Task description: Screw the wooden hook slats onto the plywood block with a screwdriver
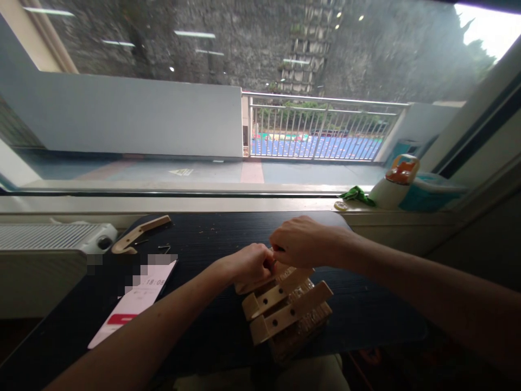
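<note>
Low over the wooden pieces, my left hand (pixel 253 265) has its fingers curled closed. My right hand (pixel 303 239) is closed just beside it, its fingertips meeting the left ones; whatever they pinch is too small or hidden to make out. Below them, light wooden hooks with dark round holes lie side by side: a front hook (pixel 291 313) and a second hook (pixel 266 300), with more wood partly covered by my hands. They rest on a rough, shiny-looking wooden stack (pixel 303 339).
On the dark table (pixel 378 304), another wooden hook (pixel 142 232) lies at far left near small screws (pixel 164 247). A phone (pixel 136 304) with a pink screen lies behind my left forearm. Along the windowsill stand a spray bottle (pixel 396 182) and a green cloth (pixel 357 195). A radiator (pixel 52 236) adjoins the table.
</note>
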The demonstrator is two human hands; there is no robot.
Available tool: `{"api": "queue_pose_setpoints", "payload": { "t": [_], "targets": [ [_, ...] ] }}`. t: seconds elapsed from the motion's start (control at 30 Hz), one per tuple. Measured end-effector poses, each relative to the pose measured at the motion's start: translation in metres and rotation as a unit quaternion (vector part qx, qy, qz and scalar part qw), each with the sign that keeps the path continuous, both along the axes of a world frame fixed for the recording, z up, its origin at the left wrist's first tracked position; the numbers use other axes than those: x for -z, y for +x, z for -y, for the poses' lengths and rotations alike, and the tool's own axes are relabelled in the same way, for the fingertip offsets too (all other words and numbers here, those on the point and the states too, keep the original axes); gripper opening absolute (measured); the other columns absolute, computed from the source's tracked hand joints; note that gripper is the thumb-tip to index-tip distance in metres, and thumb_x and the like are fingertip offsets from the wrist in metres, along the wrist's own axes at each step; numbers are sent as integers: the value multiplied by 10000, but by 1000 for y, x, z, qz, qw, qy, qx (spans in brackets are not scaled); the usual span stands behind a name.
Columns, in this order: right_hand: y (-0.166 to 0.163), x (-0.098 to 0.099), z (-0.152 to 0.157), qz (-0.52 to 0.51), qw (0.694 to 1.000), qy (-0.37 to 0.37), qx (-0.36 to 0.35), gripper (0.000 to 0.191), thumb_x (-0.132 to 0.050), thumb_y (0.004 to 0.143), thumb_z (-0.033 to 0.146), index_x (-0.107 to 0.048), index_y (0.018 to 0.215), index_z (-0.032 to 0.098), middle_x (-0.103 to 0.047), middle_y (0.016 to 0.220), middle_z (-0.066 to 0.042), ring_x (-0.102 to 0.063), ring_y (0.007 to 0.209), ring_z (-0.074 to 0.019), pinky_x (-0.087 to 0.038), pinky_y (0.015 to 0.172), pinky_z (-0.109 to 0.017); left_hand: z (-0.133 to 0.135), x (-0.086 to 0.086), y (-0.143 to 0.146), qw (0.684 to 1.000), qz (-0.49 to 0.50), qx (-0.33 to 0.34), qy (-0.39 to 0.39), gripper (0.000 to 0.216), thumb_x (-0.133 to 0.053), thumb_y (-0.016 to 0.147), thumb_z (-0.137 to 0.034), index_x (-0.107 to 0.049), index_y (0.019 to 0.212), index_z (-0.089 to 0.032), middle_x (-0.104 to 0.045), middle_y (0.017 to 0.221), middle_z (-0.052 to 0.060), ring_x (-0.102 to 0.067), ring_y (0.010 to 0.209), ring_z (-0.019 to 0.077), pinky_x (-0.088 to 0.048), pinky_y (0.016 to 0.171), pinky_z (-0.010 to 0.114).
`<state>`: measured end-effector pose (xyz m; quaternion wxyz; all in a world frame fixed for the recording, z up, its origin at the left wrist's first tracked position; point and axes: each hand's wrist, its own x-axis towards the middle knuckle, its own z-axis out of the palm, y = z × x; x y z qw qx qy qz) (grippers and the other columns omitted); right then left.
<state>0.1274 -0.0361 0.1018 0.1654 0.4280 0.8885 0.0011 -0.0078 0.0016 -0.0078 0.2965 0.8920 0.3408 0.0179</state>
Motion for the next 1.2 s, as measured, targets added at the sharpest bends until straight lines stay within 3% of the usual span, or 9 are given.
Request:
{"api": "queue_pose_setpoints", "payload": {
  "t": [0.1,0.23,0.5,0.67,0.9,1.1,1.2],
  "targets": [
    [3,-12,0,-10,1000,-14,-5,299,-565,705,252,-666,981,197,-674,814,-66,-594,732,-196,-340,544,-260,0,-1,0,1000,-5,-7,1,201,-515,639,-109,-696,713,-154,-672,677,1,-564,611,127,-388,530,188],
    [1,-19,1,-33,999,-33,-26,201,-530,726,173,-689,849,168,-663,758,-52,-548,655,-135,-301,519,-237,0,-1,2,999,-20,-28,0,167,-536,648,-145,-690,712,-142,-651,638,12,-553,570,128,-370,482,192],
    [-4,-1,-1,-50,996,-47,-55,196,-504,731,180,-695,757,144,-660,707,-52,-534,625,-129,-313,545,-247,1,-7,3,999,-21,-39,23,146,-567,667,-218,-652,736,-122,-640,709,44,-543,628,155,-382,506,207],
    [0,6,1,-72,997,-14,-33,237,-465,749,245,-673,706,141,-654,679,-62,-552,628,-145,-317,547,-257,1,-5,1,999,-16,-33,11,125,-554,651,-173,-652,715,-129,-629,683,19,-537,614,138,-380,512,195],
    [6,7,3,-90,995,-22,36,299,-415,781,296,-685,801,169,-670,731,-69,-568,657,-162,-311,533,-260,0,-3,0,999,-12,-28,-22,142,-512,637,-133,-654,630,-139,-585,564,-18,-509,533,108,-336,445,181],
    [6,-7,3,-65,997,-40,-19,210,-551,710,264,-680,864,206,-663,740,-34,-547,635,-147,-295,509,-255,0,-4,1,999,-17,-33,-15,149,-535,644,-156,-659,725,-143,-620,630,-4,-534,573,123,-372,478,185],
    [2,-7,3,-67,994,-68,-49,199,-511,734,185,-687,825,194,-661,727,-31,-533,620,-129,-318,535,-253,1,-5,1,999,-17,-43,-1,142,-554,653,-180,-652,747,-138,-643,704,22,-556,638,146,-401,521,195]
  ]
}}
